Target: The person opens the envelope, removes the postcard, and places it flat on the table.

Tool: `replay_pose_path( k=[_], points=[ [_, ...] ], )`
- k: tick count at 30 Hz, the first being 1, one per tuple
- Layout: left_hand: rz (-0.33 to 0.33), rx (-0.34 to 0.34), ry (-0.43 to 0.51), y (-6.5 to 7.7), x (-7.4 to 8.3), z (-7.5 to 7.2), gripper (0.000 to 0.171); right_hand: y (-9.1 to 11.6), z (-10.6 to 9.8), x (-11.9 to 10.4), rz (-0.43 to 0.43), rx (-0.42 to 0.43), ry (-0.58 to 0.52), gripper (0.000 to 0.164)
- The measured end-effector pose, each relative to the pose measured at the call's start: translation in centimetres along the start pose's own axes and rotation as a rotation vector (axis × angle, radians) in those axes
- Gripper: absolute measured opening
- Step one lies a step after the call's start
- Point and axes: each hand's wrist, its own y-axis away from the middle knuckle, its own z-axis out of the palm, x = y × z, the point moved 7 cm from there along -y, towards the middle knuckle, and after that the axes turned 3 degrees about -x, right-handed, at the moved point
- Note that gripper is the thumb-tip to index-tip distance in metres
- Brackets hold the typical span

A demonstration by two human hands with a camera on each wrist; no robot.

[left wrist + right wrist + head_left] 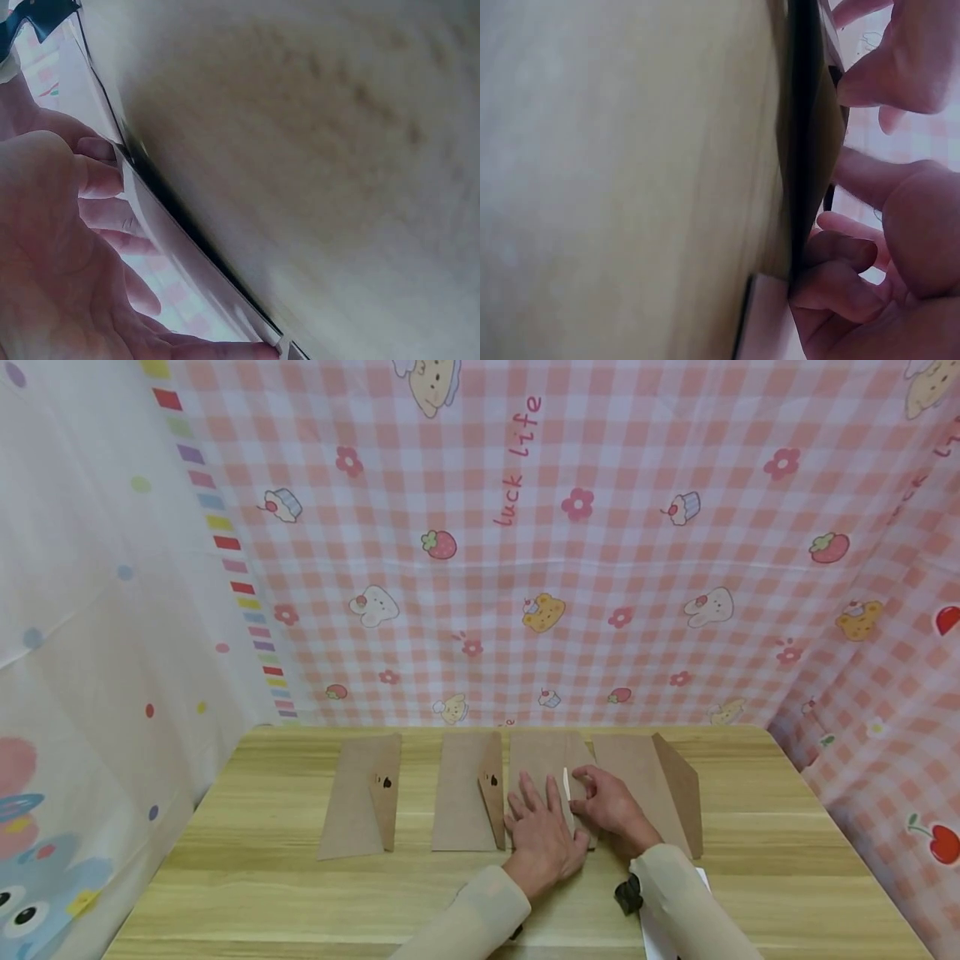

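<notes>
And there the left hand (pixel 542 839) lay flat, fingers spread toward 12 o'clock, across the third kraft envelope (pixel 543 756) from the left! The right hand (pixel 611 802) came in from 4 o'clock, thumb and forefinger beside a white strip (pixel 566 785); whether they pinched it, nobody could tell. At 3 o'clock the rightmost envelope (pixel 633 760), flap out, crowded that wrist; white paper (pixel 656 939) lay beneath its sleeve. Two flap-folded envelopes (pixel 461 793) sat toward 9 o'clock, a gap between them. Tabletop (pixel 225 860) stretched beyond, its far edge meeting the gingham curtain (pixel 637 568) at 12.
</notes>
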Motion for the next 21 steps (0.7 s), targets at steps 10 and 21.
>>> replay_pose_path(
  k=[10, 21],
  points=[
    [0.003, 0.011, 0.008, -0.25, 0.0, -0.01, 0.087, -0.12, 0.01, -0.21, -0.024, -0.014, 0.043, 0.056],
    [0.004, 0.034, -0.035, -0.17, 0.08, -0.23, 0.086, -0.21, 0.0, -0.34, -0.012, -0.024, 0.057, 0.057]
  ],
)
